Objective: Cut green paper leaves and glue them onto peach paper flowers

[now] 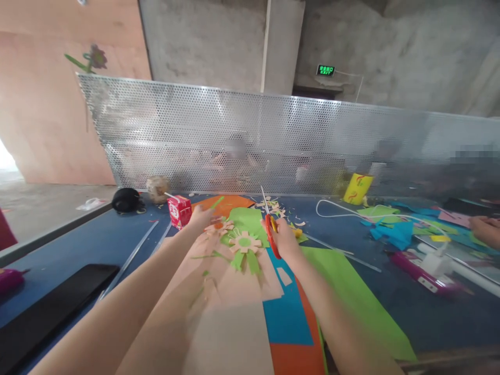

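Right hand (pixel 287 238) holds scissors (pixel 269 224); red carton (pixel 179 212) holds a straw (pixel 172 197)

Pinkish wall (pixel 47 94) on my L, grey concrete wall (pixel 207 41) w/ pillar (pixel 284 47) straight ahead, exit sign (pixel 325 70) glowing green. Perf. metal screen (pixel 175 114) behind blue bench (pixel 103 234); floor (pixel 58 200) far L, v. bright at edge.

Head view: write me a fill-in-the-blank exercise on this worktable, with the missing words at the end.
The right hand holds a pair of ____.
The paper flower nearer that hand has a ____ centre.
A white ____ sticks out of the red drink box.
Missing words: scissors; green; straw.
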